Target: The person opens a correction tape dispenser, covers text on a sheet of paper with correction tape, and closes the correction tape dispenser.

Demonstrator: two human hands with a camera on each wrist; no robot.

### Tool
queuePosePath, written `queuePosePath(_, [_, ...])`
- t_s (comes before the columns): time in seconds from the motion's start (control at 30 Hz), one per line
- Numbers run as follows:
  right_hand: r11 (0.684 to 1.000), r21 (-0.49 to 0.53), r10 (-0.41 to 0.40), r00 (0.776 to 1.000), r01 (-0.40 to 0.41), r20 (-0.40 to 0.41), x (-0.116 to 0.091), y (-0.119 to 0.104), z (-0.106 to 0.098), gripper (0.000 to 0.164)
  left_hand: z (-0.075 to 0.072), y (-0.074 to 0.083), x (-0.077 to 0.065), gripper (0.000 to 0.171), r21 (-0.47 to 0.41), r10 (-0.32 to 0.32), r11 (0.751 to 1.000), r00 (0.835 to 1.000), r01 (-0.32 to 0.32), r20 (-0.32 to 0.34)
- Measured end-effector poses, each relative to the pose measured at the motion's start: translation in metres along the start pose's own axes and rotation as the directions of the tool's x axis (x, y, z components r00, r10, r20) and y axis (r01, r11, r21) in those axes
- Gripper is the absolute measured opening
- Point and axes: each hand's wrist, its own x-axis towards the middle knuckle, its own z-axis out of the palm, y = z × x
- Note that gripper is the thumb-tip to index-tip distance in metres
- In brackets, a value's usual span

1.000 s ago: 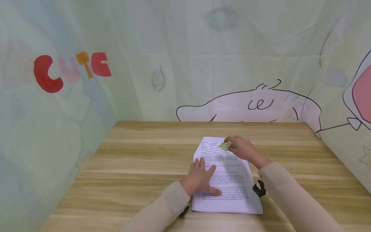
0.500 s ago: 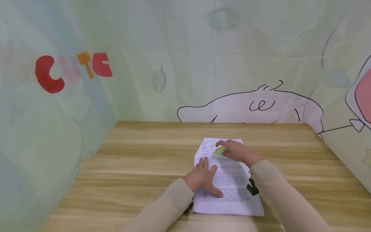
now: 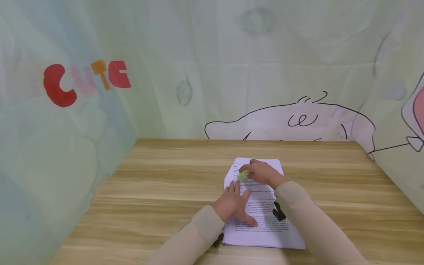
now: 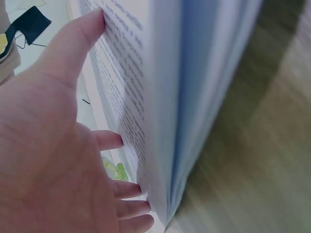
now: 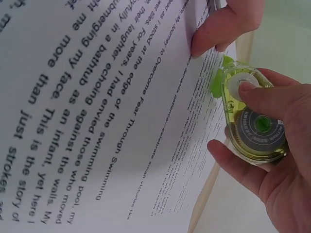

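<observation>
A stack of printed paper sheets (image 3: 265, 237) lies on the wooden table. My left hand (image 3: 232, 203) rests on its left side, fingers spread and thumb pointing right. In the left wrist view that hand's fingertips touch the printed page. Near the top of the page, my right hand (image 3: 264, 173) holds a clear yellow-green correction tape (image 5: 255, 119) between thumb and fingers. Its green tip (image 5: 217, 82) is right at the paper, among the upper printed lines. The head view shows only part of the correction tape, since the right hand covers the rest.
The wooden table (image 3: 159, 184) carries the paper stack right of its middle. Fabric with cartoon drawings (image 3: 291, 114) hangs behind its back edge and at both sides. A black strap piece (image 3: 279, 211) shows under the right sleeve (image 3: 314, 221).
My right hand has moved left across the upper part of the page with the correction tape, coming nearer the left fingers. The left hand has stayed in place on the sheets.
</observation>
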Motion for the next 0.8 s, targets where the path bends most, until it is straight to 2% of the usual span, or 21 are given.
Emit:
queuePosePath(0.13, [0.999, -0.007, -0.041, 0.998, 0.04, -0.045, 0.001, 0.0002, 0.0014, 0.028, 0.0002, 0.0001, 0.0001, 0.106, 0.016, -0.012, 1.0, 1.0, 0.012, 0.004])
queuePosePath(0.27, [0.999, -0.006, -0.049, 0.997, 0.049, -0.056, 0.0005, 0.0019, 0.0033, 0.027, -0.0005, 0.0012, 0.0, 0.107, 0.007, -0.007, 1.0, 1.0, 0.007, 0.01])
queuePosePath(0.67, [0.999, -0.021, -0.052, 0.996, 0.051, -0.068, 0.0018, 0.0013, 0.0057, 0.029, -0.0004, 0.0011, 0.0008, 0.108, 0.01, -0.015, 1.0, 1.0, 0.015, 0.024])
queuePosePath(0.8, [1.0, 0.003, -0.01, 0.999, 0.01, -0.042, 0.0033, -0.0018, 0.0067, 0.03, -0.0002, 0.0011, 0.0013, 0.109, 0.006, -0.012, 1.0, 0.999, 0.012, 0.03])
